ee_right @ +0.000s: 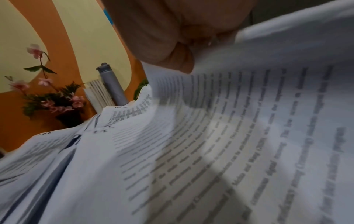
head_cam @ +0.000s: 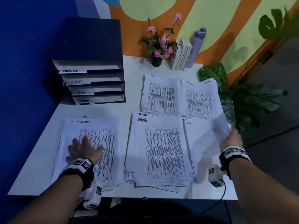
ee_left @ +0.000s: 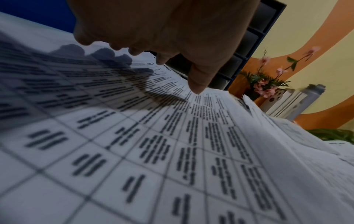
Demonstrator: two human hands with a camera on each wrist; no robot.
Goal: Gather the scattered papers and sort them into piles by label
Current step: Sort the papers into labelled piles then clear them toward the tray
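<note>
Sheet blurred, hiding right hand's fingers

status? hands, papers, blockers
Left hand flat on the unsorted pile, top sheet ADMIN. Right hand pinches a lifted sheet over the I.T pile. No blockers seen.

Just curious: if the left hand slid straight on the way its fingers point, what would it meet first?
Likely the filing tray beyond the ADMIN-topped stack on which the left hand rests, though depth is hard to judge.

Dim, bluish light — wrist views blurred, edges warped.
</note>
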